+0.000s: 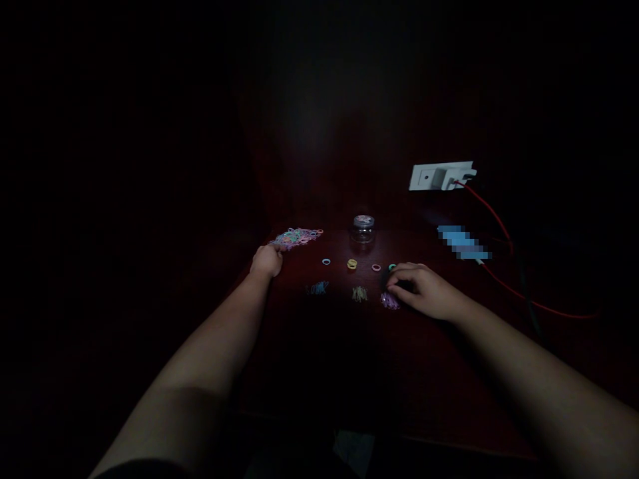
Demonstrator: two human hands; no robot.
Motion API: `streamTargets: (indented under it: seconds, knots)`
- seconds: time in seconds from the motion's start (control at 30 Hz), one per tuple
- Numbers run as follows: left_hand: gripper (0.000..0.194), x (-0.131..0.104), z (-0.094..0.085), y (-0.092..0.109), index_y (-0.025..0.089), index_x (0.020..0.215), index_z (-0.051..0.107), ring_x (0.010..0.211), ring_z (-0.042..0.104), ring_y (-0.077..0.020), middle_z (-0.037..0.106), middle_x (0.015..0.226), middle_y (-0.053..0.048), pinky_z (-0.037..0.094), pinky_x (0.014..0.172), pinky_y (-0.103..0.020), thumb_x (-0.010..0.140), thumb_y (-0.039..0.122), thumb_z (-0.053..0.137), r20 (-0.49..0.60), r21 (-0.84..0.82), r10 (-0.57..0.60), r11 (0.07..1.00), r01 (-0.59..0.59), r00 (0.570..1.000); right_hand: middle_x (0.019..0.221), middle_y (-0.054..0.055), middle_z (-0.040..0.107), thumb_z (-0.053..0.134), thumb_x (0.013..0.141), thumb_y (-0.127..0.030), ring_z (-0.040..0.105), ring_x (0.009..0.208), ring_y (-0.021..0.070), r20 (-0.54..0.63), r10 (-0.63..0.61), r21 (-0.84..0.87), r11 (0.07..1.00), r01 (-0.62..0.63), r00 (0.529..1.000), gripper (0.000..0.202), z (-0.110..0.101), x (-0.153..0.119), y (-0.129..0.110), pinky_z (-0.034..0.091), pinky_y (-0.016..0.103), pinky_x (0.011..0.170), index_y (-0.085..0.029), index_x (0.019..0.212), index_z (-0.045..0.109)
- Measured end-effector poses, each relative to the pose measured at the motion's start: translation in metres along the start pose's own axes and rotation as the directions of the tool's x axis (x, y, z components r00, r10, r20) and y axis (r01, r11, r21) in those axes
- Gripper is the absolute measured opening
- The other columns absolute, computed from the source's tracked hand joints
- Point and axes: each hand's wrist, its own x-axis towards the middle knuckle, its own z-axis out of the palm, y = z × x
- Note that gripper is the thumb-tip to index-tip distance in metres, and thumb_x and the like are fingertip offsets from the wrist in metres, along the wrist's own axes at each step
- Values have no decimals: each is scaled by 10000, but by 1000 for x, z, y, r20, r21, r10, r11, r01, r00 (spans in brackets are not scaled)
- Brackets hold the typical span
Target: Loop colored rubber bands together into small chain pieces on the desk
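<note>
While the left hand [268, 261] sits left of centre in the frame, at the near edge of a mixed heap of coloured elastic bands [299, 237], the right hand [422, 287] hangs low, right of centre, its fingers curled over a small purple pile of bands [390, 301]. The right thumb and forefinger bend toward each other with a dark gap behind their tips; whether they pinch a band cannot be told. The left fingers point into the heap, and their grip cannot be made out either.

Across the middle of the frame run a blue ring [326, 261], yellow rings [352, 264], a pink ring [376, 267] and a green ring [392, 267], the last partly behind the right fingers. Below this row lie a blue pile [319, 287] and a yellow pile [359, 293], apart from each other, and above it stands a lidded clear jar [363, 229].

The step in hand looks like grouping bands by colour, with much of the heap unsorted. The next move probably calls for a fine fingertip pinch on a single band, and a light touch so that neighbouring piles stay separate
</note>
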Motion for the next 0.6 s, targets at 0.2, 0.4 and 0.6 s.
streamTargets:
  seconds: [0.2,0.4,0.6]
  knots:
    - [162,-7,-4,3,203,895,667,829,655,-227,715,926,-79,489,795,-308,777,240,561,-55,-43,-50,998,48,997,861,62,662,554,852,-253,606,852,199,-1,17,-8,1000,-17,1000,141,1,-1,3,438,350,818,-190,801,670]
    - [168,-7,-2,-1,203,947,603,831,647,-190,701,953,-58,483,779,-280,800,201,522,-75,-86,-48,995,41,996,878,60,665,559,848,-262,614,856,198,-4,13,11,1000,-13,1000,136,1,-1,3,442,347,821,-195,818,673]
    - [191,-4,-1,-8,203,931,642,850,652,-187,708,974,-53,482,798,-267,753,178,577,-38,-103,-34,994,30,999,879,60,666,565,839,-243,615,865,200,-12,18,19,1000,-18,1000,123,0,-1,2,443,352,826,-194,814,675]
